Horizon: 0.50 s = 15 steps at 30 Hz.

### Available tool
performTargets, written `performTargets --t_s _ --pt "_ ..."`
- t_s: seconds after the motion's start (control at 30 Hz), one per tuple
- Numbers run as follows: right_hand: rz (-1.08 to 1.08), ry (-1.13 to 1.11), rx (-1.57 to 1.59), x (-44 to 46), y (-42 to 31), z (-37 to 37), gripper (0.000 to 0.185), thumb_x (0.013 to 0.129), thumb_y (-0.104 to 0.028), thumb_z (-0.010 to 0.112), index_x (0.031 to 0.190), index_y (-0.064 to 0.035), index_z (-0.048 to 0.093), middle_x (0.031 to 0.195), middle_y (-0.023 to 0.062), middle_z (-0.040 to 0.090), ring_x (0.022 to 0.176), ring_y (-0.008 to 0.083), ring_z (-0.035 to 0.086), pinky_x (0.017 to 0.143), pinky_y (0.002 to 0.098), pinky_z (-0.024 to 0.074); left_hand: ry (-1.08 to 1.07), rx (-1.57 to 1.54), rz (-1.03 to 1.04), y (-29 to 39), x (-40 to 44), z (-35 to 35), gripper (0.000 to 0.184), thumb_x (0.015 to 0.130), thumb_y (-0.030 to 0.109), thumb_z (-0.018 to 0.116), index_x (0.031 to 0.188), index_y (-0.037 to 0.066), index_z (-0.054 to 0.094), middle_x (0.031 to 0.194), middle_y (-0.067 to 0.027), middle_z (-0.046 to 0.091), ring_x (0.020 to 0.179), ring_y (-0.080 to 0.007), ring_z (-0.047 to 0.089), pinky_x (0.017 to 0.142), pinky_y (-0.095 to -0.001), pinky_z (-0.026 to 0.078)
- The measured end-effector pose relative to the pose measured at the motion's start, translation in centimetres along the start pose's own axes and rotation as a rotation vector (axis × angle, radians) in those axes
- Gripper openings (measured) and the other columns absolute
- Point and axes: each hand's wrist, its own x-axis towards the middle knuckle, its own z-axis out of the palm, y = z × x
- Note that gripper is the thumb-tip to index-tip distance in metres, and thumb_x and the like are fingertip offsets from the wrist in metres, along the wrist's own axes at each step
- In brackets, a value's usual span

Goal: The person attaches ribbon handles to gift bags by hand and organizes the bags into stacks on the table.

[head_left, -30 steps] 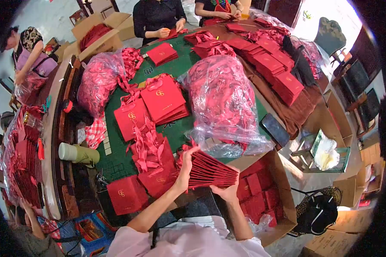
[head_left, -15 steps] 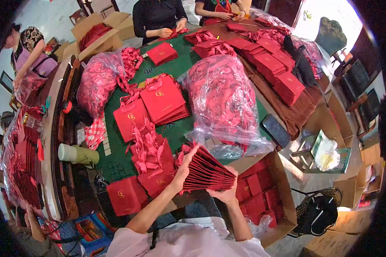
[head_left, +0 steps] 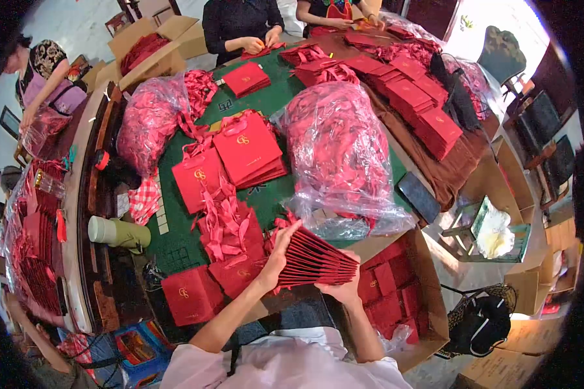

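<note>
A stack of red paper gift bags [head_left: 315, 259] is spread like a fan in front of my chest, edges showing. My left hand [head_left: 275, 264] grips its left side, with the fingers pointing up along the bags. At the lower right end, my right hand [head_left: 346, 286] is closed around the stack. Red ribbons stick out at the upper left of it. Just left of my left hand lie more red bags [head_left: 189, 297] with gold lettering and a heap of ribbon handles [head_left: 224, 223]. To the right, an open cardboard box [head_left: 433, 311] contains packed red bags [head_left: 386, 285].
A large clear plastic sack of red ribbons [head_left: 334, 139] sits on the green table top [head_left: 175, 236]. Nearby are a phone [head_left: 418, 198], a green thermos [head_left: 118, 233] and stacked bags [head_left: 248, 148]. Co-workers' hands [head_left: 263, 42] work at the far side.
My hands and the fanned stack stay almost in place. At the lower left, another person's arm has moved away to the left. The co-workers' hands across the table have shifted slightly.
</note>
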Motion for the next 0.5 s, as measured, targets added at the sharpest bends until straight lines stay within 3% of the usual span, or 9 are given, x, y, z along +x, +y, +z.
performTargets --t_s 0.07,0.13,0.17,0.27,0.3,0.33,0.43,0.5 --pt "-0.003 -0.014 0.003 0.2 0.0 -0.2 0.084 0.054 -0.015 0.095 0.119 -0.0035 0.043 0.120 0.0158 0.054 0.111 0.0283 0.056 0.097 0.0424 0.0447 -0.043 0.042 -0.006 0.6 0.0 -0.6 0.108 0.083 0.079 0.043 0.152 -0.001 0.020 0.152 -0.0149 0.026 0.143 -0.0273 0.020 0.117 -0.0410 0.012" --pt "0.008 -0.017 0.054 0.0 0.0 -0.2 0.080 0.054 -0.013 0.095 0.117 -0.0037 0.045 0.120 0.0163 0.056 0.111 0.0291 0.056 0.098 0.0432 0.0449 -0.195 0.181 0.103 1.6 -0.2 -1.6 0.123 0.071 0.078 0.062 0.152 -0.001 0.015 0.155 -0.0172 0.021 0.144 -0.0307 0.018 0.117 -0.0427 0.013" --pt "0.013 -0.028 0.097 -0.3 0.7 -0.3 0.080 0.055 -0.012 0.094 0.117 -0.0039 0.046 0.120 0.0166 0.056 0.113 0.0296 0.056 0.099 0.0443 0.0446 -0.242 0.276 0.172 1.3 -0.4 -2.0 0.132 0.062 0.065 0.080 0.152 -0.001 0.008 0.156 -0.0197 0.017 0.145 -0.0339 0.015 0.118 -0.0451 0.014" --pt "0.045 -0.038 0.061 -0.3 1.0 -0.6 0.080 0.055 -0.012 0.094 0.117 -0.0037 0.046 0.121 0.0169 0.056 0.112 0.0299 0.056 0.100 0.0443 0.0446 -0.245 0.289 0.140 2.6 -0.6 -1.5 0.138 0.058 0.060 0.085 0.152 -0.001 0.005 0.156 -0.0222 0.015 0.146 -0.0347 0.013 0.119 -0.0460 0.009" --pt "0.044 -0.038 0.060 -0.3 0.8 -0.5 0.080 0.055 -0.012 0.094 0.117 -0.0037 0.046 0.121 0.0169 0.056 0.112 0.0299 0.056 0.100 0.0443 0.0446 -0.244 0.333 0.151 3.3 -0.5 -1.4 0.132 0.058 0.040 0.091 0.152 -0.001 0.007 0.155 -0.0228 0.018 0.144 -0.0355 0.018 0.118 -0.0466 0.015" --pt "0.039 -0.022 0.076 -0.1 0.6 -0.5 0.080 0.055 -0.013 0.094 0.118 -0.0036 0.046 0.120 0.0164 0.056 0.112 0.0290 0.056 0.100 0.0433 0.0448 -0.241 0.333 0.154 2.9 -0.4 -1.4 0.132 0.058 0.040 0.091 0.152 -0.001 0.007 0.155 -0.0228 0.018 0.144 -0.0355 0.018 0.118 -0.0466 0.015" --pt "0.088 0.032 0.051 -0.2 0.9 -0.6 0.082 0.054 -0.015 0.095 0.118 -0.0032 0.046 0.120 0.0152 0.056 0.111 0.0272 0.057 0.099 0.0412 0.0451 -0.118 0.450 0.104 1.7 -0.5 -0.3 0.113 0.064 0.023 0.088 0.149 0.001 0.017 0.150 -0.0203 0.027 0.138 -0.0362 0.029 0.115 -0.0456 0.024" --pt "0.141 0.074 0.010 -0.1 0.7 -0.7 0.083 0.053 -0.017 0.096 0.119 -0.0029 0.046 0.120 0.0146 0.056 0.111 0.0263 0.057 0.099 0.0402 0.0452 -0.063 0.453 0.122 1.3 -0.8 0.3 0.112 0.064 0.023 0.087 0.149 0.001 0.018 0.149 -0.0197 0.028 0.137 -0.0360 0.031 0.114 -0.0452 0.026"
